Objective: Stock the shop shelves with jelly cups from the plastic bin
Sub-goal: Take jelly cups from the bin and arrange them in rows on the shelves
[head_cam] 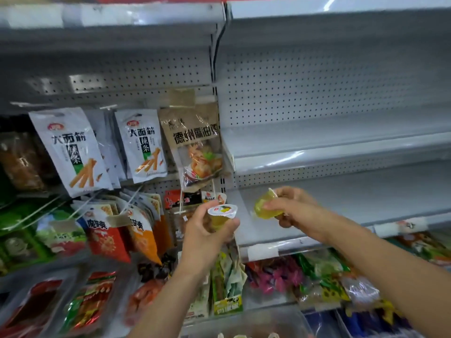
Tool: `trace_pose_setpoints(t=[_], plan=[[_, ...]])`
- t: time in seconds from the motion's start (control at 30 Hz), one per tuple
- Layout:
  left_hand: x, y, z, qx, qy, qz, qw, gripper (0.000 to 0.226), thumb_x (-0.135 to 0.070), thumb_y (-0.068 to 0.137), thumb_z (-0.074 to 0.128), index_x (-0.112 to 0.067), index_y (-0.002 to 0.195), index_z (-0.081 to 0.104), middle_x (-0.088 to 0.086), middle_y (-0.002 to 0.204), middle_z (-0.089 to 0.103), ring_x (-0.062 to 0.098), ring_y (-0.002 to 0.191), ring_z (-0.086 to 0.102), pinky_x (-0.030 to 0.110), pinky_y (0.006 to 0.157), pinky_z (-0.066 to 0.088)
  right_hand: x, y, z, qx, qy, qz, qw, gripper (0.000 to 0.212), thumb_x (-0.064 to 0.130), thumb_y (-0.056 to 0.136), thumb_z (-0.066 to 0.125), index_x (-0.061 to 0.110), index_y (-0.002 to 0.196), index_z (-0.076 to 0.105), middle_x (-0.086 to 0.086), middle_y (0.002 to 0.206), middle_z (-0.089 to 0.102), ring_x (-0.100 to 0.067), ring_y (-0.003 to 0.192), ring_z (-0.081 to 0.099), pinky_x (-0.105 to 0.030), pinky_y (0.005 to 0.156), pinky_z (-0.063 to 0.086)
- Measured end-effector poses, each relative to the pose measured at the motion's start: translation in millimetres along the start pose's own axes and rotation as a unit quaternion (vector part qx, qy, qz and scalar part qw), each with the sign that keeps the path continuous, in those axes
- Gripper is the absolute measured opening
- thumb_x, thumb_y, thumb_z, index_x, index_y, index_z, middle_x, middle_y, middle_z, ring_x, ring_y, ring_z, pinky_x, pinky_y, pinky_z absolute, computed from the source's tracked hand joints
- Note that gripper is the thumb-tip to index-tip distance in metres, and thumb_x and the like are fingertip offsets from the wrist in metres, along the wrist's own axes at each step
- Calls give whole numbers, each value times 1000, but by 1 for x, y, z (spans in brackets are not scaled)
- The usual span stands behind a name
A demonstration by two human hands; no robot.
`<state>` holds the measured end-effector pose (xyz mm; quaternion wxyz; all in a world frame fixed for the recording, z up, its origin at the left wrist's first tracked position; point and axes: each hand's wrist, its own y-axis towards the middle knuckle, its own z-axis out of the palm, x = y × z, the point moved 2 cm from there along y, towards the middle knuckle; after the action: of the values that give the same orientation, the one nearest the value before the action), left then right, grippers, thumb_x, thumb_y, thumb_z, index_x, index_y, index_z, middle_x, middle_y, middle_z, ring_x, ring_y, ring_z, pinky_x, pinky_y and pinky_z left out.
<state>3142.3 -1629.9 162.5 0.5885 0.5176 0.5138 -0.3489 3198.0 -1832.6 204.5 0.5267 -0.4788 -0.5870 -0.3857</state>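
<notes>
Yellow jelly cups (pixel 221 213): left grip (pixel 207 234), right grip (pixel 294 211); 大面筋 packet (pixel 144 145).

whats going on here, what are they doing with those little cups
A person is stocking a shop shelf. Their left hand grips a clear yellow jelly cup with a white printed lid, held upright. Their right hand holds a second yellow-green jelly cup, tipped on its side, over the left end of the grey metal shelf. Neither cup is set down yet. White hanging snack packets fill the bay to the left.
</notes>
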Motion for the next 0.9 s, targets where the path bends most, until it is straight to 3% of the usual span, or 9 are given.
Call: trace_pose_setpoints(t=[0.1, 0.2, 0.3, 0.43, 0.5, 0.6, 0.73, 0.83, 0.9], plan=[[-39, 14, -3, -6, -2, 33, 999, 49, -24, 79, 78, -23, 123, 57, -1, 104, 69, 7, 84, 69, 16, 60, 53, 42, 3, -4, 9, 3, -67, 998, 20, 12, 83, 70, 5, 100, 64, -8, 78, 56, -13, 57, 43, -24, 49, 32], [-69, 34, -2, -11, 15, 42, 999, 46, -30, 80, 77, -28, 121, 55, -12, 109, 58, -13, 70, 64, 21, 66, 57, 80, 14, -10, -21, -12, -115, 993, 19, 18, 80, 73, 12, 98, 70, -7, 77, 61, -16, 56, 44, -24, 48, 34], [-87, 57, 3, -20, 14, 36, 999, 53, -35, 77, 79, -24, 123, 55, -6, 109, 62, 4, 81, 69, 37, 80, 60, 113, 30, -17, -46, -65, -146, 986, 18, 24, 83, 73, 16, 98, 70, -4, 80, 61, -14, 58, 46, -23, 50, 37], [-99, 88, 12, -39, 40, 35, 998, 58, -40, 77, 78, -21, 126, 54, -6, 104, 66, 15, 94, 67, 36, 86, 57, 138, 66, -32, -78, -184, -198, 960, 33, 25, 81, 75, 14, 111, 64, 0, 87, 59, -10, 65, 49, -19, 55, 36], [-103, 102, 18, -55, 45, 38, 997, 55, -39, 79, 77, -21, 126, 54, -6, 104, 66, 15, 95, 66, 27, 77, 55, 141, 89, -39, -98, -264, -199, 939, 41, 26, 77, 78, 12, 110, 59, -2, 94, 58, -13, 76, 55, -20, 56, 38], [-109, 124, 31, -76, 59, 34, 995, 48, -38, 80, 76, -27, 120, 52, -10, 100, 64, 14, 89, 67, 16, 61, 46, 135, 128, -47, -88, -310, -185, 928, 41, 25, 74, 80, 11, 103, 53, -3, 90, 56, -19, 78, 54, -22, 52, 35], [-113, 159, 45, -98, 77, 36, 992, 54, -38, 78, 78, -24, 122, 51, -12, 99, 63, 13, 91, 66, 28, 79, 53, 124, 176, -53, -74, -324, -180, 926, 40, 25, 74, 81, 14, 104, 57, -4, 99, 60, -20, 85, 56, -23, 59, 39], [-109, 186, 51, -107, 85, 37, 990, 55, -37, 76, 80, -19, 120, 52, -10, 99, 65, 12, 91, 65, 30, 84, 53, 119, 209, -52, -46, -306, -183, 933, 45, 24, 73, 83, 14, 110, 59, -5, 105, 60, -20, 90, 58, -24, 73, 42], [-101, 203, 54, -112, 91, 32, 989, 51, -37, 73, 82, -24, 112, 52, -11, 98, 65, 13, 93, 66, 36, 90, 54, 119, 227, -50, -31, -294, -183, 938, 48, 22, 73, 83, 14, 114, 59, -3, 103, 59, -19, 90, 58, -23, 71, 43]])
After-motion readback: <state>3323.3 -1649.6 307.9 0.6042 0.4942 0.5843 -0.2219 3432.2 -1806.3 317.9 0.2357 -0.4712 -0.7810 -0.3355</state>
